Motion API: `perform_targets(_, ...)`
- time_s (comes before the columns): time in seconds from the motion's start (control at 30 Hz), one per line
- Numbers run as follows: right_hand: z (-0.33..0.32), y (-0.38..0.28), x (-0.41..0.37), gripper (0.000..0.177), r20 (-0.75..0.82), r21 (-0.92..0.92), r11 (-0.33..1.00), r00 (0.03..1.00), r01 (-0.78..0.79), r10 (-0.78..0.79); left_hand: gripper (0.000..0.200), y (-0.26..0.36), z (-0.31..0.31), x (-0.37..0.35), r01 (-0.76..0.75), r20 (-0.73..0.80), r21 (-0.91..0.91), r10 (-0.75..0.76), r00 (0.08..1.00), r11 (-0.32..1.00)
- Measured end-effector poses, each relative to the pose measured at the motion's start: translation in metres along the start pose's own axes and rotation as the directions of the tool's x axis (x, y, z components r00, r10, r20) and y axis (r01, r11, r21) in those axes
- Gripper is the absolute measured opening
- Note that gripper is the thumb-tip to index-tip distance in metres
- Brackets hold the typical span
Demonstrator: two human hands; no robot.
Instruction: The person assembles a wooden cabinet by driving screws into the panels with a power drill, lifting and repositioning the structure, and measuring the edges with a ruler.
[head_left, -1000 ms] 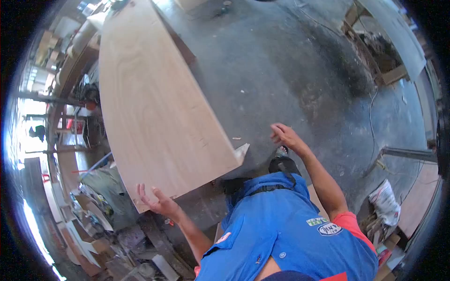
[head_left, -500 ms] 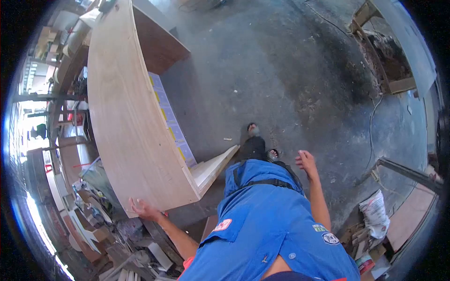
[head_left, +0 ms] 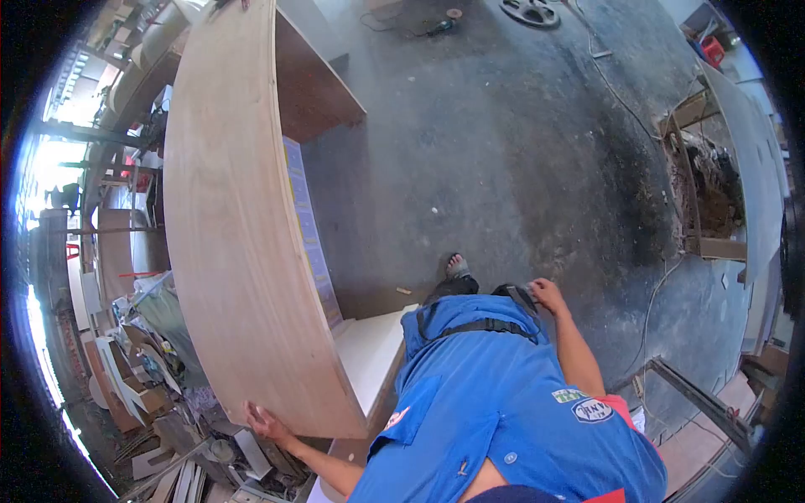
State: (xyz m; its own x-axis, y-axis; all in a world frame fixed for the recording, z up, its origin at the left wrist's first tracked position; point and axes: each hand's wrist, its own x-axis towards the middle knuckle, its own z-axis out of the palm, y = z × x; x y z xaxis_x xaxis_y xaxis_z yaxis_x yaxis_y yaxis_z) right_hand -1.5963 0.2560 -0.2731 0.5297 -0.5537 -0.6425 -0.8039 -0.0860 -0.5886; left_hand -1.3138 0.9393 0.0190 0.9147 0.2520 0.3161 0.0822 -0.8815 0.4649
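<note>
Concrete floor point(head_left: 470, 151): two hands, one wooden panel point(head_left: 243, 218).

Two bare hands, one left hand point(head_left: 267, 422) and one right hand point(head_left: 547, 295); one blue shirt point(head_left: 495, 394) with three patches, namely one green patch point(head_left: 568, 395), one oval patch point(head_left: 591, 410) and one pocket patch point(head_left: 396, 417); one round button point(head_left: 510, 458) in view; one black waist strap point(head_left: 490, 326); one foot point(head_left: 456, 267) with bare toes clearly seen; one large wooden cabinet point(head_left: 243, 210); one dark spoked wheel point(head_left: 530, 12); one red plastic item point(head_left: 713, 50); one small wood chip point(head_left: 403, 291) near the foot; many wood scraps point(head_left: 189, 482), overlapping too much to count.
</note>
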Motion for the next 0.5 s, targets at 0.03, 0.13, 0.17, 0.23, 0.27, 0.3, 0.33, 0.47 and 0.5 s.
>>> perform_targets(0.03,-0.011,0.009,0.01,0.031,-0.028,0.213,0.963,0.984,-0.165,0.175,0.043,0.009,-0.002,0.007,-0.007,-0.002,0.007,0.007,1.0,1.0)
perform_targets(0.13,-0.037,0.024,0.029,0.025,-0.031,0.533,0.732,0.855,-0.424,0.518,0.045,0.028,-0.005,0.036,0.318,0.157,-0.058,-0.306,0.939,0.946)
perform_targets(0.17,-0.047,0.028,0.042,0.025,-0.023,0.536,0.731,0.859,-0.421,0.511,0.045,0.053,0.005,0.045,0.312,0.147,-0.058,-0.301,0.942,0.948)
perform_targets(0.23,-0.057,0.029,0.066,0.023,0.017,0.397,0.79,0.864,-0.468,0.503,0.047,0.152,0.034,0.064,0.138,0.131,-0.045,-0.131,0.983,0.989)
perform_targets(0.27,-0.06,0.017,0.079,0.023,0.027,0.402,0.788,0.866,-0.467,0.5,0.047,0.199,0.049,0.074,0.13,0.123,-0.04,-0.124,0.985,0.991)
perform_targets(0.3,-0.063,0.002,0.089,0.023,0.022,0.352,0.807,0.867,-0.474,0.499,0.049,0.246,0.063,0.083,0.038,0.145,0.049,-0.045,0.988,0.998)
perform_targets(0.33,-0.068,-0.01,0.104,0.023,0.014,0.301,0.826,0.868,-0.477,0.496,0.051,0.288,0.082,0.091,-0.054,0.172,0.133,0.031,0.985,0.99)
perform_targets(0.47,-0.084,-0.058,0.176,0.028,-0.008,0.197,0.949,0.968,-0.246,0.252,0.056,0.41,0.17,0.131,-0.136,0.185,0.011,0.131,0.974,0.991)
perform_targets(0.5,-0.091,-0.061,0.197,0.028,-0.005,0.199,0.95,0.969,-0.241,0.247,0.059,0.434,0.193,0.143,-0.162,0.203,-0.008,0.16,0.966,0.987)
